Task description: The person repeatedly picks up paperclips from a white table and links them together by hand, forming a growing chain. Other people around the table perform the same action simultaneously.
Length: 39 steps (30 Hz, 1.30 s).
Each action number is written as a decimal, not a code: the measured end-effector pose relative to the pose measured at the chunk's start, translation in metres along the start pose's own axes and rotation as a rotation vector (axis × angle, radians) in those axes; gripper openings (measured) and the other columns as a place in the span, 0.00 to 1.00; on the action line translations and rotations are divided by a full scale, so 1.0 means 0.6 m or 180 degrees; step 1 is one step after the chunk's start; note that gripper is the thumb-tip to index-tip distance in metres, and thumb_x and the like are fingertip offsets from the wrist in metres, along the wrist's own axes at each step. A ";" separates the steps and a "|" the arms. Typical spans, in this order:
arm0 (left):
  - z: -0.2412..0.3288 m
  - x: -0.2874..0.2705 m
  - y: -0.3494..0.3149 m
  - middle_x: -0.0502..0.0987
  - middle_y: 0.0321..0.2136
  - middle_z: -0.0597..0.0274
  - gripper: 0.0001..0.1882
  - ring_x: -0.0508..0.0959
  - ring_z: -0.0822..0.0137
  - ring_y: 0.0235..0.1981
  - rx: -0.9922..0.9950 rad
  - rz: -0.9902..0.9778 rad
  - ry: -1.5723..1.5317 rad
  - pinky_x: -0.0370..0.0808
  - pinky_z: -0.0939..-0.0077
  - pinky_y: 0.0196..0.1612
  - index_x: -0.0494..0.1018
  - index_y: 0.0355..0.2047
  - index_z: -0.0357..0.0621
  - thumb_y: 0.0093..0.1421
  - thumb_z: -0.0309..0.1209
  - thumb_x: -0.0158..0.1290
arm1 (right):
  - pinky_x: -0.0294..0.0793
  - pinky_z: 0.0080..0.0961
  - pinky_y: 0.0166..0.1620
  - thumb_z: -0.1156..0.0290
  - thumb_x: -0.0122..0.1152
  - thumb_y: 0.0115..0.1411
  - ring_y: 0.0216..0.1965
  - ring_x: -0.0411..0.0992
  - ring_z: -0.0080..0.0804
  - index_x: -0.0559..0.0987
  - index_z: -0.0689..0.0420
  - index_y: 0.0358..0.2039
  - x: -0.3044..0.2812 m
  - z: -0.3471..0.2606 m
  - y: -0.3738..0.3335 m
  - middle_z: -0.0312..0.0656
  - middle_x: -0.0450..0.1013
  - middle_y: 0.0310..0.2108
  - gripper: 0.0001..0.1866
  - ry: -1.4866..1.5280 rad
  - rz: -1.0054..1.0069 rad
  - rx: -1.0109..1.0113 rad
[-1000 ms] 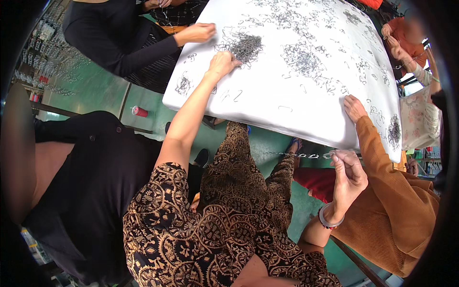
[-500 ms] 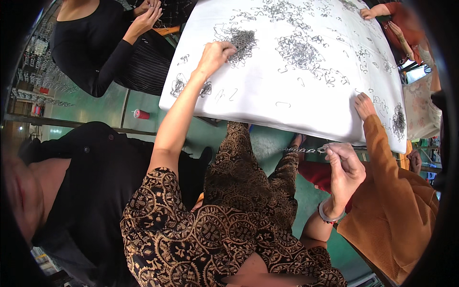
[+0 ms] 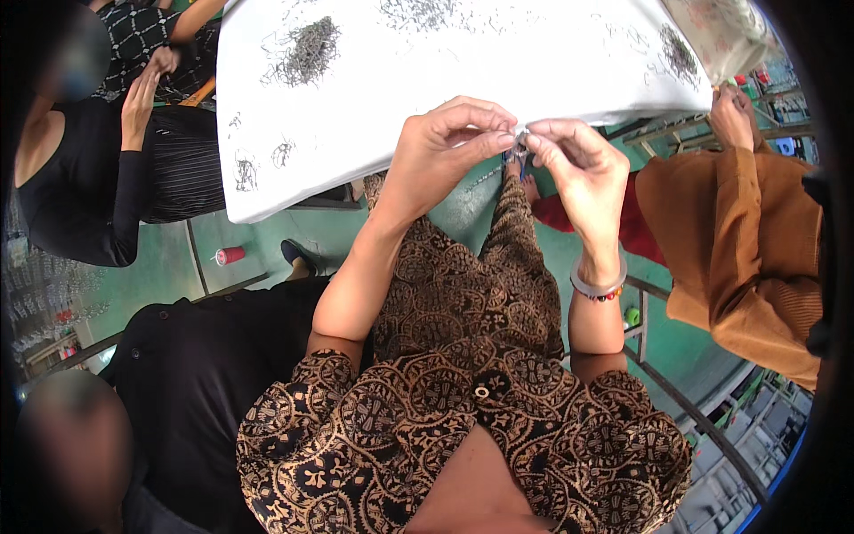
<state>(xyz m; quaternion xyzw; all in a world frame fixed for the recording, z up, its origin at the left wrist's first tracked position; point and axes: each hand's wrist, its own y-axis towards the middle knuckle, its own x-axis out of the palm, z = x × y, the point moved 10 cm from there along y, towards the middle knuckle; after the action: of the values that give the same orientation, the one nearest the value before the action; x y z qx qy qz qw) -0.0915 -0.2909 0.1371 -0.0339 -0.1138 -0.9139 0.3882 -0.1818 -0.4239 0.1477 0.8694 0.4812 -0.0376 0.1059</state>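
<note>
My left hand (image 3: 436, 160) and my right hand (image 3: 587, 173) meet in front of the table's near edge, thumbs and fingertips pinched almost together. Between them is the shiny metal end of a chain (image 3: 521, 140), gripped by my right hand. Its twisted links hang below the fingertips. Whatever small piece my left fingertips pinch is hidden by the fingers. A dark heap of bent wire hooks (image 3: 311, 51) lies on the white table (image 3: 374, 116), beyond my left hand.
More wire pieces (image 3: 418, 12) lie farther back, and another heap (image 3: 678, 55) at the right corner. People sit close: one in a black top (image 3: 84, 191), one in black at lower left, one in brown (image 3: 738, 240). A red cup (image 3: 229, 255) stands on the floor.
My left hand has left the wire heap and come back toward my right hand. My right hand has moved up and left with the chain. The view has shifted, too.
</note>
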 end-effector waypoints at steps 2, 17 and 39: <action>0.013 0.008 0.004 0.80 0.37 0.59 0.07 0.79 0.70 0.40 0.0273 0.0063 0.0462 0.77 0.76 0.45 0.80 0.34 0.39 0.54 0.23 0.63 | 0.73 0.13 0.33 0.80 0.65 0.56 0.28 0.72 0.14 0.83 0.62 0.36 0.000 -0.001 -0.002 0.35 0.79 0.29 0.06 0.0151 0.0015 -0.0015; 0.072 0.005 -0.024 0.81 0.35 0.53 0.06 0.81 0.67 0.37 0.0743 0.0687 0.0498 0.77 0.75 0.44 0.73 0.37 0.35 0.60 0.17 0.54 | 0.74 0.14 0.37 0.85 0.62 0.56 0.35 0.74 0.20 0.72 0.63 0.58 -0.047 -0.044 0.010 0.44 0.78 0.41 0.27 0.0237 0.0077 -0.0296; 0.671 -0.253 -0.249 0.72 0.46 0.28 0.27 0.67 0.38 0.55 0.3683 0.1702 0.1413 0.70 0.47 0.56 0.69 0.47 0.18 0.52 0.29 0.60 | 0.68 0.40 0.53 0.71 0.63 0.53 0.49 0.65 0.50 0.83 0.63 0.34 0.193 0.220 0.266 0.51 0.71 0.38 0.10 -0.1953 -0.0586 -0.1243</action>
<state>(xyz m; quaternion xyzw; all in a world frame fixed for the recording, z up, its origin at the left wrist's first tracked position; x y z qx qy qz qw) -0.1036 0.0108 0.4785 0.3411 -0.4902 -0.5635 0.5708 0.0198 -0.4391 0.0231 0.7342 0.5013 -0.2133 0.4051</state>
